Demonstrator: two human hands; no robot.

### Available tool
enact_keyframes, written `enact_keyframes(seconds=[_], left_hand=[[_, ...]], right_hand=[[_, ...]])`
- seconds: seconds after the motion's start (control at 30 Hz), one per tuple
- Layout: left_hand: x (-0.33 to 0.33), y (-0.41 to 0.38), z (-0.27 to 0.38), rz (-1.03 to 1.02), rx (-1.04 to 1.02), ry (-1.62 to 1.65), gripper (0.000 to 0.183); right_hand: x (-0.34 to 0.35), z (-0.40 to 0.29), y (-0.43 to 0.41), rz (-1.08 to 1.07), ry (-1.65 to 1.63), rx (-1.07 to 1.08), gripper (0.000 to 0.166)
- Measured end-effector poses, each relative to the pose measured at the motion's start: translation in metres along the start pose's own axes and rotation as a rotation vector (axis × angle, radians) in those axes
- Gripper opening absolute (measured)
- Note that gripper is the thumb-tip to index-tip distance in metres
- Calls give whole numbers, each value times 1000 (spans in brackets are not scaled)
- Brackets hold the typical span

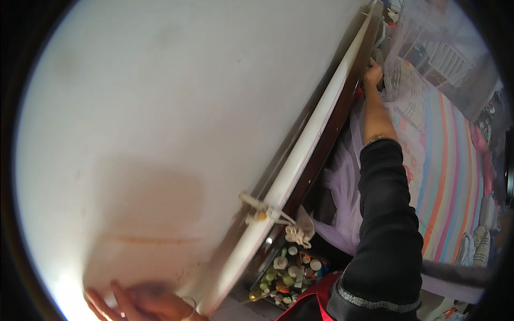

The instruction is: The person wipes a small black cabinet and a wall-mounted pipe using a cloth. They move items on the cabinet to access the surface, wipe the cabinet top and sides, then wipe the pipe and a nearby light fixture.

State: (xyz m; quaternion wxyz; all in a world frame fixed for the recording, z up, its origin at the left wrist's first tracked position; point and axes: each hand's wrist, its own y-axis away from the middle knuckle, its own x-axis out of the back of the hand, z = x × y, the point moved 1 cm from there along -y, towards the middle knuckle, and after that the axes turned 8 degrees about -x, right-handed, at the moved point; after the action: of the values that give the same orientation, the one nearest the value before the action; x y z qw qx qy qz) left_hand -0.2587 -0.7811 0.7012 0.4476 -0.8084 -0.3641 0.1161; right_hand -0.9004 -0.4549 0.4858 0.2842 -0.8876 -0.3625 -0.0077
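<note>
My left hand [140,303] is at the bottom left, fingers spread near a pale wall [160,120], with a bracelet on the wrist. Up at the top right, my right hand [373,75] is curled at the edge of a long dark board [341,116]; whether it grips anything cannot be told. A long white tube or roll [297,160] lies along the board against the wall. Around its lower part is a pale cord or strap [261,210] with a small yellow spot. A small drawstring pouch [300,232] hangs by the board's edge.
A tray of bottles and jars [285,277] stands below the board. Right of my arm is a bed with a striped cover [449,180], with sheer purple netting [345,200] hanging beside it. A white slatted rack [449,56] stands beyond the bed.
</note>
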Motion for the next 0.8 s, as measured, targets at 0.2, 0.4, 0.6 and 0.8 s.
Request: enact_keyframes(seconds=[0.2,0.4,0.6,0.8], left_hand=[[-18,-7,10,-58,-104,-2,26],[-36,-8,18,-70,-139,25,25],[-35,-6,19,-84,-179,37,24],[-20,3,10,-71,-190,56,24]], right_hand=[[-19,-1,-45,-116,161,25,28],[-48,22,-89,115,200,21,30],[-44,32,-77,-138,-50,34,34],[-26,40,-36,-249,-1,32,36]])
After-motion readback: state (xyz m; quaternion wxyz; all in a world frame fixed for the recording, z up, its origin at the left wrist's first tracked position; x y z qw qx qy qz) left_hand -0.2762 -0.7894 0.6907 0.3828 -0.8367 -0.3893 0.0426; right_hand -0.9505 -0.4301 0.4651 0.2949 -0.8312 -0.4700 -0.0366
